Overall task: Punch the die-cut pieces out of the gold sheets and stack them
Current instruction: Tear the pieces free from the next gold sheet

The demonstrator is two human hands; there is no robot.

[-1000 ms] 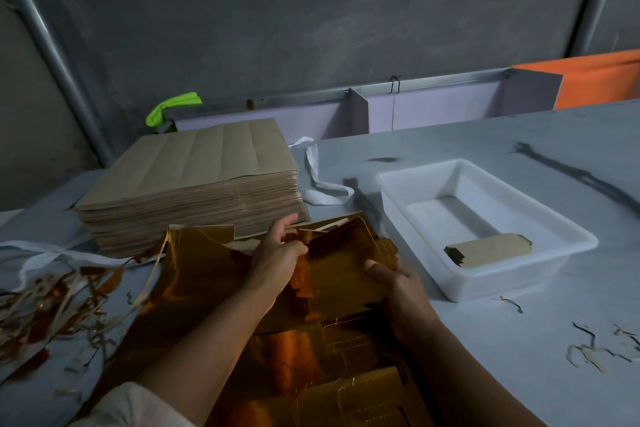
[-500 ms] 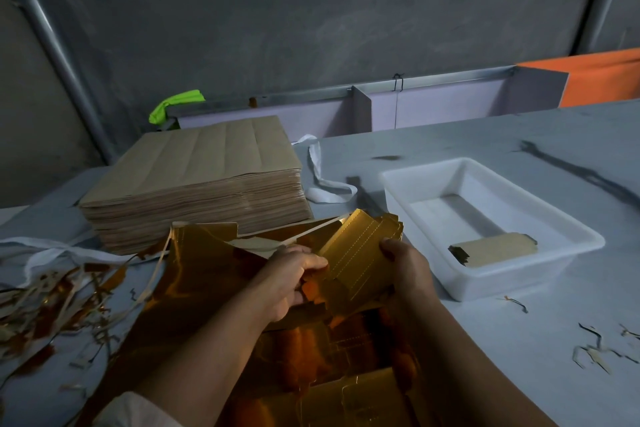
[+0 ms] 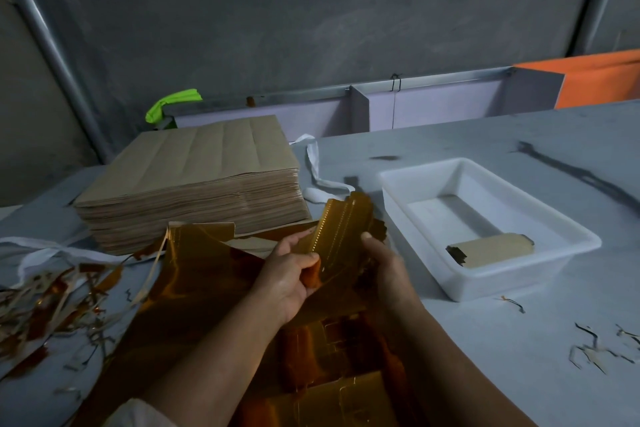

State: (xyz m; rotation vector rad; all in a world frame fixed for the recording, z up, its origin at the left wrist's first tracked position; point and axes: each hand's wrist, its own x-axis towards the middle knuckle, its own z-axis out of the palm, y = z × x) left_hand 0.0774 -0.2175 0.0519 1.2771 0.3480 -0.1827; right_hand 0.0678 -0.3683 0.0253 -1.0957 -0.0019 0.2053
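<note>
A shiny gold sheet [image 3: 194,274] lies on the table in front of me, over more gold sheets [image 3: 332,399] near my arms. My left hand [image 3: 287,274] pinches the sheet's edge beside a gold die-cut piece [image 3: 341,229], which stands tilted up from the sheet. My right hand [image 3: 384,263] grips that piece from the right, thumb on its face. A white plastic tray [image 3: 561,229] to the right holds a small stack of punched pieces [image 3: 491,248], brown side up.
A thick stack of brown-backed sheets [image 3: 201,180] sits at the back left. Gold and white offcut strips [image 3: 45,298] litter the left of the table, and a few scraps [image 3: 599,350] lie at the right. A white strap [image 3: 317,166] curls behind the piece.
The die-cut piece has been lifted and bent upright out of the flat sheet. Both hands rose with it and closed in on it.
</note>
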